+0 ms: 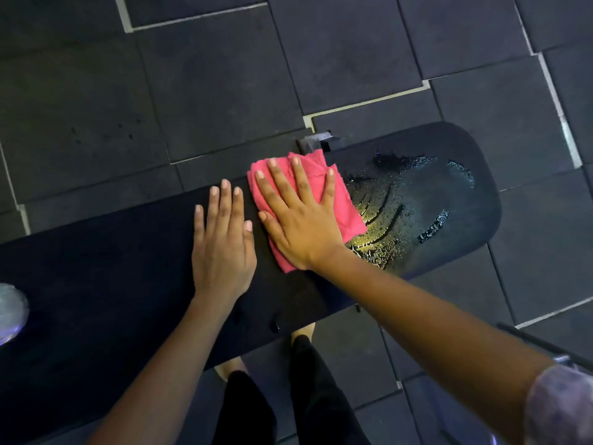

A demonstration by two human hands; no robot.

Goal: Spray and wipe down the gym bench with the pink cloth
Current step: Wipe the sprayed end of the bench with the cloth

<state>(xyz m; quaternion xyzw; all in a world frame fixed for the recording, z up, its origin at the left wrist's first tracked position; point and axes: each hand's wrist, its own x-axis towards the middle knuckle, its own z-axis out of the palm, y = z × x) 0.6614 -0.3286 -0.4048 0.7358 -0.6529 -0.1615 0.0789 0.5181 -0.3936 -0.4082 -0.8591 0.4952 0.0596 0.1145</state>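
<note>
On wet bench (pixel 449 175), right hand (pixel 298 220) flat pressing pink cloth (pixel 340 200), left hand (pixel 224 245) flat beside

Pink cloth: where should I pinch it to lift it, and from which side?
Pinch the pink cloth at its bare right edge, coming from the wet end of the bench. It lies folded flat, the right hand spread over most of it; only that edge and the far corners stick out.

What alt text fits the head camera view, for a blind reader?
The right hand presses a folded pink cloth flat on a black gym bench, beside wet spray droplets; the left hand rests flat nearby.
</note>
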